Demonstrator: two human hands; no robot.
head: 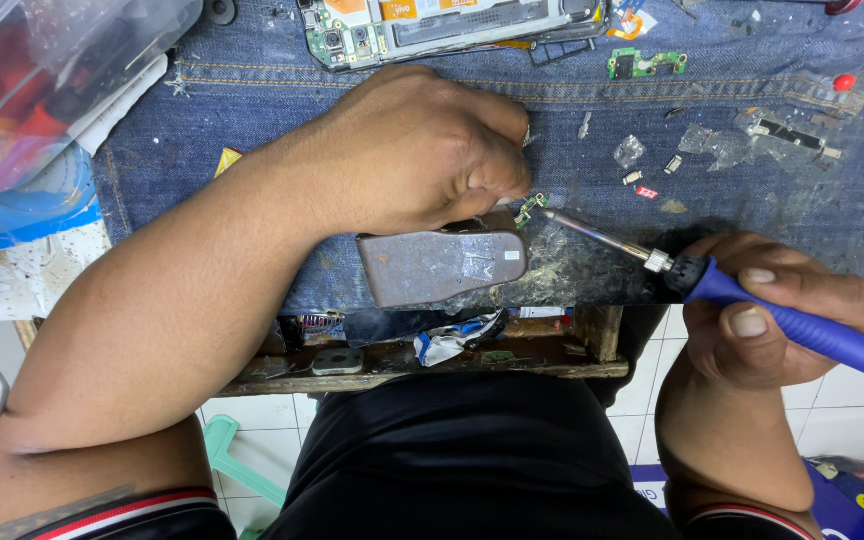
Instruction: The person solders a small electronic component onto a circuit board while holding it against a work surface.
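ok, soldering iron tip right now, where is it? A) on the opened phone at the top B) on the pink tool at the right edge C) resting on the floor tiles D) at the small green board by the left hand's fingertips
D: the right hand holds the blue-handled soldering iron with its tip at the small green board, which the left hand pins on the denim cloth, far from the opened phone.

Far edge of my bench: opened phone (452, 28), green circuit board (645, 64).
Left: clear plastic bin (42, 70).
Right: red bead (844, 82).
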